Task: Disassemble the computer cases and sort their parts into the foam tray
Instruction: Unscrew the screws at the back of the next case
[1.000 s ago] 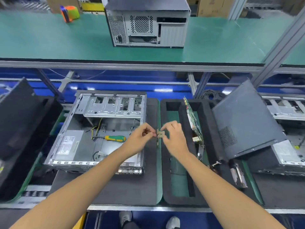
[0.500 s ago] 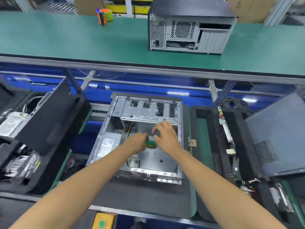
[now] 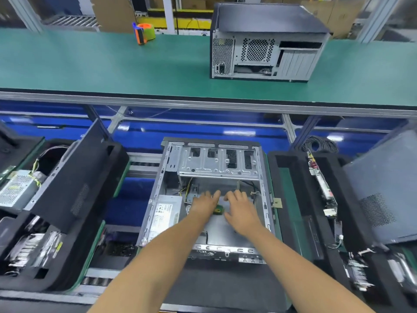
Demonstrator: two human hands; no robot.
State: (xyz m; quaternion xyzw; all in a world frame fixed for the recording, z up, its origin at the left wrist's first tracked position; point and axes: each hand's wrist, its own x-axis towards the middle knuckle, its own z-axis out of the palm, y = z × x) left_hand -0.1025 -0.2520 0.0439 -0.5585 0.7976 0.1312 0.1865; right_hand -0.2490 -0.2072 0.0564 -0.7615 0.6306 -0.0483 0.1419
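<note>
Fingers (image 3: 234,196) of both hands lay spread inside the open case (image 3: 262,177), holding nothing visible; the screwdriver (image 3: 218,209) lay between them. Judged step: stripping parts. Next: grasp the screwdriver.

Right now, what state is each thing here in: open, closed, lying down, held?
Open computer case: lying flat, side panel off, inside exposed.
Closed computer case: upright on the green bench, panels on.
Screwdriver: lying inside the open case, mostly hidden.
Left hand: fingers over the screwdriver; grip unclear.
Right hand: fingers spread, holding nothing.
Small bracket: lying on the foam tray.
</note>
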